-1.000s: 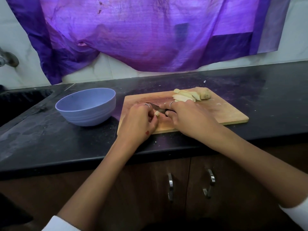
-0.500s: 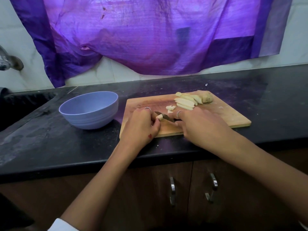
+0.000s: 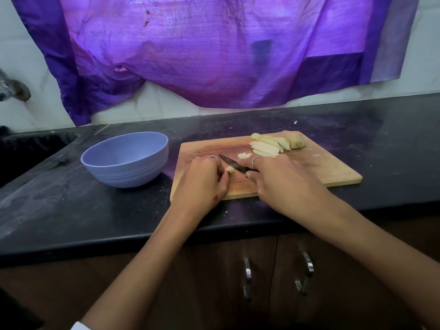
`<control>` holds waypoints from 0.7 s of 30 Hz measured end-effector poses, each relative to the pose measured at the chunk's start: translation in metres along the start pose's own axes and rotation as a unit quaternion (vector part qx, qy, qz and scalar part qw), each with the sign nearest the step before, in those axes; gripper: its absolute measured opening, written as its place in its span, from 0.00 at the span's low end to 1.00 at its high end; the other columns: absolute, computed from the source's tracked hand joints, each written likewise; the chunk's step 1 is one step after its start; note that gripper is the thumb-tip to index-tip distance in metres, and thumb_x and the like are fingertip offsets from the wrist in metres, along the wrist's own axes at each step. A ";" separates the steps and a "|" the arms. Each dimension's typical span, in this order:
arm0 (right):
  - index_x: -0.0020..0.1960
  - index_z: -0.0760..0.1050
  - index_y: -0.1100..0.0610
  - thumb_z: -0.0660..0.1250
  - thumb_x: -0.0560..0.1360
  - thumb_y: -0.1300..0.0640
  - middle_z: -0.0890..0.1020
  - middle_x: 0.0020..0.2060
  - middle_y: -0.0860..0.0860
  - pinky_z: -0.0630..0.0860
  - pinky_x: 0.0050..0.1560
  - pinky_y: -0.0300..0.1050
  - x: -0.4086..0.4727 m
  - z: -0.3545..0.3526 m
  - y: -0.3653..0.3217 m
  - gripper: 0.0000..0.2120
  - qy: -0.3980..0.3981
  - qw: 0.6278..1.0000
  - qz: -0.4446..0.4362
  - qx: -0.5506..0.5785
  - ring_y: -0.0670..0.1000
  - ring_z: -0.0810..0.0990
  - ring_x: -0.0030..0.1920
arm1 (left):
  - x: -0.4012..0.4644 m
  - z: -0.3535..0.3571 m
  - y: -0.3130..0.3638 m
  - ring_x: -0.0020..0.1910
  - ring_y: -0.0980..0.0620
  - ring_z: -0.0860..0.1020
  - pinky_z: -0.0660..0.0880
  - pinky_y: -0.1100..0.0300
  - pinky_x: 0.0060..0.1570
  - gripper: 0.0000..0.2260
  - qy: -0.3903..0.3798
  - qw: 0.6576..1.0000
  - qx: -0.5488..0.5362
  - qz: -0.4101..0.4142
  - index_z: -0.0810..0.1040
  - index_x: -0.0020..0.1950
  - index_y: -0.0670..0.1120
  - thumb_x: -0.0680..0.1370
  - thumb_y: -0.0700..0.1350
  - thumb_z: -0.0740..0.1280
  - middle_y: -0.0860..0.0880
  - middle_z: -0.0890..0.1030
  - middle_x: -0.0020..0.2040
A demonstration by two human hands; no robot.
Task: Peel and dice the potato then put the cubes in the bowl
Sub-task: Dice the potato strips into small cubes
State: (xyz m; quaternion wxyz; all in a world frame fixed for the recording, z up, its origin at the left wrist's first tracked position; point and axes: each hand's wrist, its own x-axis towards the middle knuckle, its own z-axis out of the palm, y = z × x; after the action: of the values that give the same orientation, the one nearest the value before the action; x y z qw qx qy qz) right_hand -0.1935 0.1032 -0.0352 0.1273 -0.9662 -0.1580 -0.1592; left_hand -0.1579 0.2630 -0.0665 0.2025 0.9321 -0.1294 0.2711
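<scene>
On the wooden cutting board (image 3: 321,167) my left hand (image 3: 202,184) pinches a small pale potato piece (image 3: 230,170) against the wood. My right hand (image 3: 283,179) grips a dark knife (image 3: 232,163) whose blade lies across that piece, tip pointing left. Two or three cut cubes (image 3: 244,155) lie just behind the blade. Several potato strips (image 3: 266,146) are stacked at the board's far side, beside an unpeeled potato end (image 3: 296,141). The blue bowl (image 3: 126,160) stands left of the board; its visible inside looks empty.
The board lies on a black countertop (image 3: 71,206) whose front edge runs just below my wrists. A dark sink (image 3: 28,151) is at the far left with a tap (image 3: 12,89) above it. A purple cloth (image 3: 214,51) hangs on the back wall.
The knife has slid left along the held potato piece, and cut cubes now lie free behind the blade. Both hands stay on the board; the view has shifted slightly.
</scene>
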 end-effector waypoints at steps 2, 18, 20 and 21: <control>0.65 0.73 0.46 0.56 0.81 0.50 0.79 0.52 0.54 0.73 0.45 0.47 0.005 0.003 0.000 0.14 -0.002 1.000 0.000 0.005 0.57 0.77 0.51 | 0.000 -0.001 0.001 0.35 0.54 0.70 0.64 0.60 0.35 0.09 0.000 1.000 0.001 0.005 0.74 0.35 0.47 0.75 0.44 0.66 0.58 0.69 0.30; 0.66 0.71 0.44 0.56 0.81 0.52 0.78 0.53 0.53 0.71 0.41 0.46 0.008 0.002 -0.001 0.15 -0.042 0.999 -0.024 -0.014 0.54 0.76 0.46 | -0.003 -0.006 0.007 0.35 0.55 0.71 0.68 0.60 0.35 0.08 -0.013 1.000 0.003 -0.006 0.78 0.37 0.45 0.76 0.44 0.65 0.54 0.73 0.33; 0.67 0.70 0.43 0.56 0.81 0.51 0.77 0.52 0.52 0.70 0.41 0.46 0.002 -0.003 0.004 0.16 -0.050 0.998 -0.010 -0.023 0.52 0.73 0.43 | -0.002 -0.006 0.006 0.34 0.56 0.71 0.65 0.62 0.34 0.10 -0.016 1.000 0.006 -0.010 0.77 0.36 0.47 0.77 0.46 0.65 0.55 0.72 0.32; 0.69 0.68 0.41 0.55 0.82 0.50 0.77 0.52 0.52 0.69 0.41 0.46 -0.001 -0.005 0.006 0.16 -0.050 0.998 -0.001 -0.031 0.52 0.73 0.44 | -0.002 -0.006 0.006 0.33 0.57 0.70 0.64 0.62 0.34 0.11 -0.015 1.000 0.010 -0.011 0.75 0.35 0.48 0.77 0.46 0.65 0.56 0.71 0.31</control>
State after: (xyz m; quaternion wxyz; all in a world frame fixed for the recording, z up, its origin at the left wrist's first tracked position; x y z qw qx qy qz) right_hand -0.1940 0.0957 -0.0323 0.0886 -0.9763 -0.1603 -0.1153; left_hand -0.1642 0.2605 -0.0614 0.1943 0.9394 -0.1196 0.2557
